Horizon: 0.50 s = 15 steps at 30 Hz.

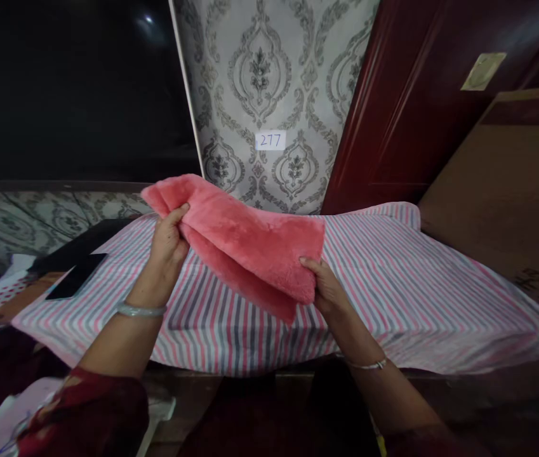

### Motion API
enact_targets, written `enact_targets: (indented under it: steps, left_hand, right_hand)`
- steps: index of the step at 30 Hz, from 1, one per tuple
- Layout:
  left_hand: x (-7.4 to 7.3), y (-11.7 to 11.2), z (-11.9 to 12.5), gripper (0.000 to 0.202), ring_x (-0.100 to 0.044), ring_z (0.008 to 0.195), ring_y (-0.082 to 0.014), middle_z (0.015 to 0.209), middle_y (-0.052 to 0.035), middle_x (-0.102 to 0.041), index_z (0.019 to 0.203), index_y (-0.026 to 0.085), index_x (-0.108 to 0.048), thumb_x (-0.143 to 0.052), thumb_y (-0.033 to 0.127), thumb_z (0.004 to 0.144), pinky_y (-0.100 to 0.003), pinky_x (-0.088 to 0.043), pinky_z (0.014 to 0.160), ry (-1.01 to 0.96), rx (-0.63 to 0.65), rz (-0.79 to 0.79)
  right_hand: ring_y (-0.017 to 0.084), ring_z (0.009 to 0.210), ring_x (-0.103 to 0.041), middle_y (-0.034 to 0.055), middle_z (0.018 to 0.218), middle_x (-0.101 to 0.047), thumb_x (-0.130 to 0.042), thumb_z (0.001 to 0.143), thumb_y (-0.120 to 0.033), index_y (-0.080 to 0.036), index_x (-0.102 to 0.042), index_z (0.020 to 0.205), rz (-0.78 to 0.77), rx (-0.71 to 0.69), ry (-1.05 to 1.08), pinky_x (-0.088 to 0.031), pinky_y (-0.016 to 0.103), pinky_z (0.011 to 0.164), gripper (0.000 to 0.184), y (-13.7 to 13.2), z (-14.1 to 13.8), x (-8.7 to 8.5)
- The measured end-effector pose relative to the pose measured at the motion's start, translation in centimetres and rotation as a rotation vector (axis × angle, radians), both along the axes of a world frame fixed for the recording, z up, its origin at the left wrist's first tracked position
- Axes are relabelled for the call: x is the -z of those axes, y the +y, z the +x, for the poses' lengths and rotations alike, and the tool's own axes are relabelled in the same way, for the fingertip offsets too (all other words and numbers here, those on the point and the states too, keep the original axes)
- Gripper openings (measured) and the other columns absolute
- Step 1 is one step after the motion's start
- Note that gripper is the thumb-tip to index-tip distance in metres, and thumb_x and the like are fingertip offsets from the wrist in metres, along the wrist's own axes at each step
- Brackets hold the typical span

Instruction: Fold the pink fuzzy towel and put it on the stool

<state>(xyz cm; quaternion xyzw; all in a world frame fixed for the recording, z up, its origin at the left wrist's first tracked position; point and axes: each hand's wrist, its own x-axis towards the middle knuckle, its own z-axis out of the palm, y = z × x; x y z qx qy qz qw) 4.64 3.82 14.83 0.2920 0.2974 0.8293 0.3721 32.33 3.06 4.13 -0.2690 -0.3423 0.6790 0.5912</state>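
Observation:
A coral-pink plush cloth (pixel 254 238) is folded over on itself and held up between my hands, above a striped tablecloth (pixel 383 279). My left hand (pixel 170 236) pinches its upper left part, thumb on top and the other fingers underneath. At the cloth's right end, my right hand (pixel 324 284) grips the edge, with the thumb on the near face and the fingers behind it. The cloth slants down from left to right, and its lower layer hangs loose towards me. Whether its lowest corner touches the tablecloth, I cannot tell.
A dark phone-like slab (pixel 77 277) lies on the tablecloth's left side. Behind stand a large black screen (pixel 69 89) and a patterned wall with a paper label (pixel 270 140) reading 277. A cardboard box (pixel 502 190) and a dark red door (pixel 402 95) are on the right.

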Motion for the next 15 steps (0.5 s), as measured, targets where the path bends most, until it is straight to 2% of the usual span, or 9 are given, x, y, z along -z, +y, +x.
enact_targets:
  steps: [2, 3, 6, 8, 10, 13, 15]
  left_hand:
    - [1.1, -1.2, -0.8, 0.023, -0.072, 0.091, -0.0163, 0.087, -0.0023, -0.075, 0.090, 0.017, -0.070, -0.067, 0.004, 0.071, -0.024, -0.059, 0.089, -0.061, -0.012, -0.023]
    - [2.3, -2.1, -1.2, 0.023, -0.072, 0.088, -0.0158, 0.088, -0.0026, -0.075, 0.091, 0.016, -0.070, -0.065, 0.003, 0.072, -0.024, -0.059, 0.087, -0.096, -0.005, -0.073]
    - [7.4, -4.8, -2.5, 0.030, -0.072, 0.079, -0.0143, 0.088, -0.0039, -0.075, 0.096, 0.014, -0.069, -0.058, -0.003, 0.074, -0.022, -0.062, 0.077, -0.196, 0.063, -0.369]
    - [10.8, -6.3, -3.3, 0.035, -0.072, 0.074, -0.0157, 0.085, -0.0040, -0.074, 0.101, 0.014, -0.067, -0.055, -0.006, 0.074, -0.025, -0.063, 0.068, -0.253, 0.097, -0.597]
    - [13.0, -7.3, -4.1, 0.035, -0.072, 0.072, -0.0166, 0.086, -0.0046, -0.074, 0.105, 0.015, -0.066, -0.055, -0.004, 0.077, -0.028, -0.063, 0.064, -0.259, 0.127, -0.681]
    - [13.9, -7.4, -5.3, 0.033, -0.071, 0.073, -0.0179, 0.092, -0.0064, -0.073, 0.109, 0.015, -0.065, -0.059, 0.002, 0.079, -0.031, -0.062, 0.063, -0.227, 0.139, -0.672]
    - [13.6, -7.0, -6.0, 0.037, -0.070, 0.074, -0.0180, 0.094, -0.0064, -0.073, 0.113, 0.016, -0.065, -0.067, 0.008, 0.077, -0.031, -0.061, 0.063, -0.180, 0.059, -0.669]
  right_hand:
    - [0.021, 0.077, -0.072, 0.0006, 0.090, -0.078, -0.084, 0.059, -0.023, -0.021, -0.066, 0.099, 0.035, -0.006, -0.005, -0.060, 0.031, 0.071, 0.044, 1.7, -0.5, 0.4]
    - [0.020, 0.075, -0.072, 0.0002, 0.088, -0.078, -0.083, 0.058, -0.022, -0.021, -0.065, 0.097, 0.013, -0.023, -0.013, -0.060, 0.030, 0.069, 0.043, 2.4, -0.7, 1.1]
    - [0.022, 0.071, -0.073, 0.0023, 0.080, -0.077, -0.079, 0.059, -0.023, -0.020, -0.065, 0.092, -0.151, -0.159, -0.097, -0.060, 0.033, 0.066, 0.035, 3.8, -0.9, 4.2]
    - [0.024, 0.074, -0.075, 0.0050, 0.079, -0.078, -0.078, 0.062, -0.024, -0.020, -0.065, 0.092, -0.211, -0.238, -0.152, -0.061, 0.036, 0.070, 0.033, 4.0, -0.9, 6.2]
    - [0.025, 0.083, -0.076, 0.0066, 0.086, -0.079, -0.080, 0.064, -0.026, -0.020, -0.065, 0.097, -0.193, -0.242, -0.169, -0.061, 0.037, 0.078, 0.036, 3.9, -0.8, 7.3]
    - [0.026, 0.091, -0.075, 0.0069, 0.096, -0.079, -0.082, 0.066, -0.031, -0.021, -0.064, 0.103, -0.139, -0.183, -0.183, -0.060, 0.039, 0.085, 0.042, 3.4, -0.8, 7.3]
    - [0.027, 0.094, -0.075, 0.0072, 0.101, -0.078, -0.082, 0.068, -0.037, -0.022, -0.064, 0.106, -0.115, -0.166, -0.210, -0.060, 0.040, 0.087, 0.045, 2.7, -1.0, 6.8]
